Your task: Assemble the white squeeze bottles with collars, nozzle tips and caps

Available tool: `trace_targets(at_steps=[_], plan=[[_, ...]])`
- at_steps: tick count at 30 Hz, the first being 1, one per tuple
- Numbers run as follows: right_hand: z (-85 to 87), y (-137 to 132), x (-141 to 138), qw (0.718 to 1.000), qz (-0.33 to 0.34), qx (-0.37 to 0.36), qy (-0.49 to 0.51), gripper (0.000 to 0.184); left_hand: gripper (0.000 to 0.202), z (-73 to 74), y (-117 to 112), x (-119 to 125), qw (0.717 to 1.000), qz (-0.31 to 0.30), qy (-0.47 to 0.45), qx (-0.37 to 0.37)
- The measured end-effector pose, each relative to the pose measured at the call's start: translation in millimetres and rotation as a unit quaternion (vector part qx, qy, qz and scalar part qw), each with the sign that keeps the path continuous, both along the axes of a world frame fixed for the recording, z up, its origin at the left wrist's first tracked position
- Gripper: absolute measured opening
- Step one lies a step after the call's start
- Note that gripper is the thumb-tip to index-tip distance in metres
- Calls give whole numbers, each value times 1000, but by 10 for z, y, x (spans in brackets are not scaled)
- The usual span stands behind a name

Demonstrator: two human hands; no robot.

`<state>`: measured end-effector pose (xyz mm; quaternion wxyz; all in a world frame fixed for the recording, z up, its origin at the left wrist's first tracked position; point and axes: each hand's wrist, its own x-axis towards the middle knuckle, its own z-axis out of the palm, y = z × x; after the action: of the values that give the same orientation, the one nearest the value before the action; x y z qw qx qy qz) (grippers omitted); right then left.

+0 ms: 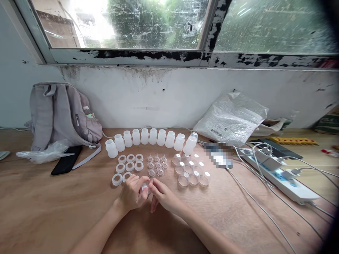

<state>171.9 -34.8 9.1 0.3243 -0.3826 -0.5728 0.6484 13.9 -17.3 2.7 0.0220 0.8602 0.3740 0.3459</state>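
Held part [144, 188]: small translucent ribbed piece, in front of the middle of the bottle row [153, 137], on the wearer's side; largely covered by fingers, so its full form cannot be told.
Left hand [133, 194]: closed around the held part, thumb and fingers pinching its side.
Right hand [162, 194]: thumb and forefinger brought together at the right edge of the held part, other fingers loose below; whether it grips or only touches cannot be told.
Part handling: judged light and smooth, liable to slip; take hold at opposite sides of the outer rim.
Rings [126, 167]: in front of the left half of the bottle row; judged stiff and light; lift by the outer wall.
Teats [157, 164]: in front of the middle of the bottle row; judged soft and flexible; take by the flange, not the tip.
Clear domes [189, 167]: in front of the right end of the bottle row; judged thin-walled and slick; hold by the lower edge.
Foil pouch [234, 116]: behind and right of the bottle row; its printed label [216, 133] is too small to read.
Other markings: pale round spots on the clear domes, without readable text; no brand legible.
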Motion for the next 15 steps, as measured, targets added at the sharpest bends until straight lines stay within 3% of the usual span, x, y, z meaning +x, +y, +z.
trace_targets(at_steps=[3,6,11,15], plan=[[-78,41,52,992,-75,78,-66,32,23,6,19,-68,1000,21,-15,-4],[-146,152,181,966,-159,135,-150,29,23,35,69,-165,997,60,-51,-9],[-211,290,360,887,-224,277,-294,17,13,83,182,-228,998,61,-32,14],[-203,278,388,818,-255,337,-389,13,3,41,231,-209,998,60,25,4]])
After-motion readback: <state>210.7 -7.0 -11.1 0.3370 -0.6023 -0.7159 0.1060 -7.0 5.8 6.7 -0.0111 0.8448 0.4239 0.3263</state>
